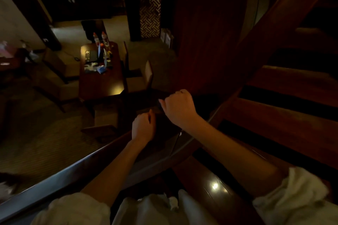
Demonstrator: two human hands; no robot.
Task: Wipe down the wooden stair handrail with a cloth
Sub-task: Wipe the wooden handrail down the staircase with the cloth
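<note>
At the far left, down in the room below, we see an armchair point(60, 86) on the carpet point(45, 144). Just right of it stands a dark wooden counter point(102, 82). Two bottles point(104, 37) with red caps stand at its far end, and some small clutter lies around the middle, too small and dim for us to name. A chair point(144, 76) sits close against the counter's right side.

Nearer to us, the wooden handrail point(69, 171) runs from the lower left corner up towards the middle, its top edge catching a dull shine. Our left forearm crosses over it, coming out of a rolled pale sleeve point(73, 210).

The left hand point(143, 128) is above the rail near the middle of the view, fingers curled and thumb raised, pinching one edge of a dark cloth point(164, 126). The cloth hangs between the two hands, just above the rail. In this dim light we can barely follow its outline. The right hand point(178, 107) is a little higher and just to the right, knuckles up and fingers closed round the cloth's other edge.

To the right, dark wooden steps point(283, 115) climb away. A wide sloping beam point(274, 23) rises to the upper right corner.
</note>
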